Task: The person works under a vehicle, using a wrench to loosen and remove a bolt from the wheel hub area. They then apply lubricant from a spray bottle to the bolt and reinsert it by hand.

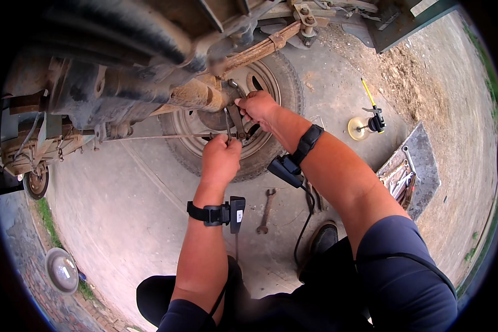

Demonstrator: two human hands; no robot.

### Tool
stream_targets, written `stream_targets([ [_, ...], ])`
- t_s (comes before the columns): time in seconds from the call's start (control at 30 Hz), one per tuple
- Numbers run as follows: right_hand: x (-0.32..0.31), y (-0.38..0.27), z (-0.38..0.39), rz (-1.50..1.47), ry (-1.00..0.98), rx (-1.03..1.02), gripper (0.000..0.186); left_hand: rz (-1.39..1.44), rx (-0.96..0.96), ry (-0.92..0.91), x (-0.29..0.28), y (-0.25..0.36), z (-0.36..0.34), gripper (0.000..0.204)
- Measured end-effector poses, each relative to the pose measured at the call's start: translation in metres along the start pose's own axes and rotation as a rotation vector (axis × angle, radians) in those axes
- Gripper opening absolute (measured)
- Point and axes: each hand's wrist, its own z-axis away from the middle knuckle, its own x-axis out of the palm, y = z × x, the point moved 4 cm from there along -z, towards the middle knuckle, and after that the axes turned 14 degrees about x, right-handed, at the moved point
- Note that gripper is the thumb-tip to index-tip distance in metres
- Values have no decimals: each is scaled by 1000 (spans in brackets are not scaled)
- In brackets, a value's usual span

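Both bare forearms came up from the lower edge and reached forward and upward, converging near the middle of the view. Left hand [221, 159] was raised with its back to the camera, fingers curled into a closed fist, wrist straight, a black strap with a small black box worn on the wrist. Right hand [257, 106] sat higher and just beyond the left, fingers bent in a closed grip, knuckles outward, wrist cocked slightly; it carried a like black strap and box. Right arm bent at the elbow, upper arm in a dark blue sleeve. Hands were close, not touching.
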Motion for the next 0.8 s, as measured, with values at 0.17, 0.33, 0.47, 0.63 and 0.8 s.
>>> stream_targets([
  [0.17,1,0,0,-46,5,-41,23,-334,231,44,4,-32,-10,23],
  [0.33,2,-3,5,-24,14,-87,25,-519,298,67,14,-69,-4,23],
  [0.47,3,-1,3,-36,21,-110,26,-552,303,42,19,-76,-7,21],
  [0.63,2,1,5,-83,8,-113,24,-473,284,43,13,-60,-5,22],
  [0.8,3,1,5,-106,-13,-99,21,-442,322,37,-5,-37,-6,25],
])
